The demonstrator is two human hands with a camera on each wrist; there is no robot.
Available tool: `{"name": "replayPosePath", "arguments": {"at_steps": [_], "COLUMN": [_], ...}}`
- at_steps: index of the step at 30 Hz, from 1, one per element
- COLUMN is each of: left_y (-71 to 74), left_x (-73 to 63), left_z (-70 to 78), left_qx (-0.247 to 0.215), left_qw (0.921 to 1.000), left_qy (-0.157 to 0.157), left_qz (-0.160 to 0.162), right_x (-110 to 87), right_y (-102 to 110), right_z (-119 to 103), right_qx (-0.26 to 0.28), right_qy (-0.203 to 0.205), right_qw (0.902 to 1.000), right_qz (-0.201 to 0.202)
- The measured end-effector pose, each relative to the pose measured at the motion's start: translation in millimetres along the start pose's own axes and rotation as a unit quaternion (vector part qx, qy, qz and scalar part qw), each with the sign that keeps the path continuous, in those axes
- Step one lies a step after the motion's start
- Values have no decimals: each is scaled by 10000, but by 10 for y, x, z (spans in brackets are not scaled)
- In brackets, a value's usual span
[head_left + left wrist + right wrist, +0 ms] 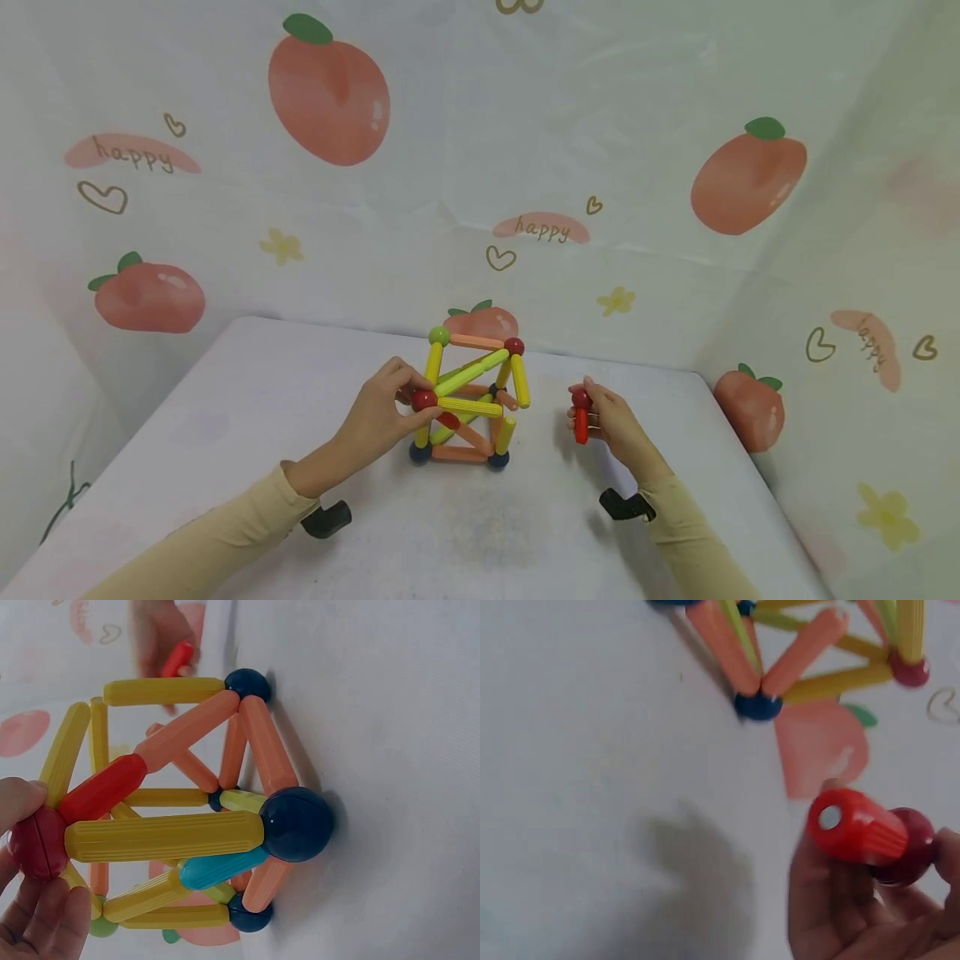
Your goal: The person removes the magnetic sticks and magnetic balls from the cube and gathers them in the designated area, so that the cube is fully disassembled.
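A boxy frame of magnetic rods and balls [468, 454] stands on the table, with dark blue balls at its base. My left hand [382, 408] pinches the red ball [37, 844] at its upper near-left corner, thumb and fingers on either side. From that ball run a red rod [105, 787], a thick yellow rod [165, 836] and other rods. One yellow rod [471, 407] reaches right from it and ends without a ball. Right of the frame, my right hand [611, 417] holds a dark red ball [913, 846] with a short red rod [859, 825] attached, its magnet end exposed.
The white-covered table [285, 375] runs back to a hanging cloth [450, 167] printed with fruit and hearts. A light green ball [438, 336] and another red ball [514, 346] top the frame's far corners. Black wrist straps [326, 519] hang under both sleeves.
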State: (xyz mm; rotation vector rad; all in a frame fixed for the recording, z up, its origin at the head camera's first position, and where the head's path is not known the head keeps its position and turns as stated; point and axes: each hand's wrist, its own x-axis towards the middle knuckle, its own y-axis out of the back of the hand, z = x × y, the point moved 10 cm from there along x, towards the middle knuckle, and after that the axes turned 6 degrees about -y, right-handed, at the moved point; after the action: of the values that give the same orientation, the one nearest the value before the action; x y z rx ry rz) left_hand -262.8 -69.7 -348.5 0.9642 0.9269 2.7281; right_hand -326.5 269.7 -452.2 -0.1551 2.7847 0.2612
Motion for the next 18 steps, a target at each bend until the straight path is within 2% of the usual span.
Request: {"name": "replayPosePath", "arguments": {"at_steps": [3,5,10,18], "left_y": [1,0,4,8], "left_x": [1,1,-1,-4], "left_z": [1,4,13,11], "left_qx": [22,35,9,28], "left_qw": [10000,10000,10000,10000], "left_qy": [-2,-11,-46,-14], "left_qz": [2,3,24,13], "right_x": [140,218,366,567], "right_y": [42,93,219,291], "right_z": [95,111,56,55], "right_qx": [-269,-390,-696,-1337], "right_qy": [-258,-223,189,473], "right_qw": [9986,9981,9974,9891], "right_qz": [-364,-423,-36,400]}}
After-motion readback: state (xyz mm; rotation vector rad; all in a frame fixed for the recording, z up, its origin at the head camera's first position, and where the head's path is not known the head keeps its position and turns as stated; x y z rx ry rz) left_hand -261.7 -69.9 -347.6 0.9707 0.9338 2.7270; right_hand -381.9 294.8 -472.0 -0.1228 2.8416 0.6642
